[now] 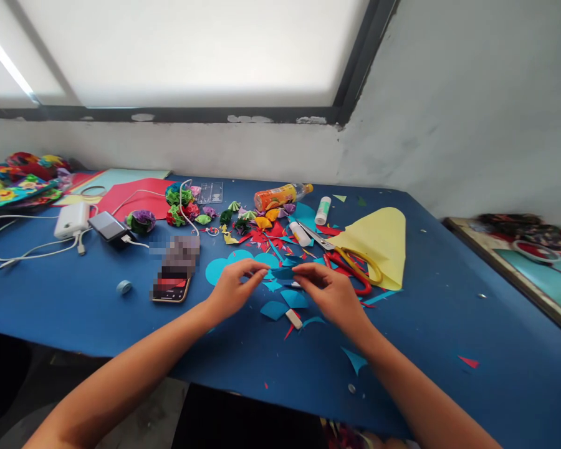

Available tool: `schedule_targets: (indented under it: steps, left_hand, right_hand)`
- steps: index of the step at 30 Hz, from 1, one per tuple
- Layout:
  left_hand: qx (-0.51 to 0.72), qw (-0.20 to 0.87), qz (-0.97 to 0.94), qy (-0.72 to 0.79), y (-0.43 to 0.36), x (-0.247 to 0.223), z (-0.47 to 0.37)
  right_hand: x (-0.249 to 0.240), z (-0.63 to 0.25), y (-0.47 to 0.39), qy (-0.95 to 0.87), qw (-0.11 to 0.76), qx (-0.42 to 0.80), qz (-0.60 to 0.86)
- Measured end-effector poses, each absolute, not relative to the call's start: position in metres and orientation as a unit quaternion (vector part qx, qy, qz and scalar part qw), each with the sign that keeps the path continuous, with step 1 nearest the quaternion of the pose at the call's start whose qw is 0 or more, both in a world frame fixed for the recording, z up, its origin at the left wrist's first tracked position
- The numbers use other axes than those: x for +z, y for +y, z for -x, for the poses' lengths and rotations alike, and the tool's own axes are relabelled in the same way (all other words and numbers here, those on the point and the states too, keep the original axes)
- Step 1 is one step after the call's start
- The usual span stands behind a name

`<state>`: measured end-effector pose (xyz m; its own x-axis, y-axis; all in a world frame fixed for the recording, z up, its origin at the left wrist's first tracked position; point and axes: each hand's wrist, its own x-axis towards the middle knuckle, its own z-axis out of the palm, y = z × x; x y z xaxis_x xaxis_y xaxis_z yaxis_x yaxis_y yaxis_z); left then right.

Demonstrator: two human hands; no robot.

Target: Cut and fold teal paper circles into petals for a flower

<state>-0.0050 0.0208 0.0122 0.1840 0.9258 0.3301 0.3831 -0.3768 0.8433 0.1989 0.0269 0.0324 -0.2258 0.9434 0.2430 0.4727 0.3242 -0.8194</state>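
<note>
Head view: we pinch one blue paper piece (283, 274) b/w both hands, just above the worktop (243, 362). L hand (237, 285): grip narrow, thumb & index fingertips closed on the piece's L end. R hand (331, 292): grip likewise narrow, fingertips on the R end. The piece spans the gap b/w the two grips, approx. level, its mid-section uncovered; we can't tell whether it's folded.

Ref. pos. around the grips: scalloped blue paper (218, 270) lies just beyond L hand, partly hidden by it. Fan-shaped blue cutouts (274, 310) lie below the held piece, nearer us, w/ a white eraser (293, 319) beside them. Scissors (328, 244), red & yellow handles, lie beyond R hand, next to a yellow sheet (390, 240). Red paper scraps (264, 239) are spread past the held piece. Further back: orange-labelled bottle (280, 196) on its side, plus a glue stick (323, 211). Phone (172, 288) lies on worktop, L of L hand, well apart from the held piece.
</note>
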Motion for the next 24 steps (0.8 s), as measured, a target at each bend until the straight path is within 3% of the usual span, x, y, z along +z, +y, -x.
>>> schedule_targets:
  steps: [5,11,24]
  left_hand:
    - [0.302,0.183,-0.785,0.509,0.031,0.0,0.012]
    - [0.191,0.15,-0.815,0.526,0.037,-0.005,0.01]
    - [0.238,0.104,-0.823,0.506,0.046,-0.008,0.01]
  right_hand:
    - [0.035,-0.207,0.037,-0.771,0.315,0.199,0.516]
    - [0.032,-0.206,0.035,-0.801,0.249,0.175,0.516]
    - [0.025,-0.191,0.025,-0.829,0.257,0.194,0.457]
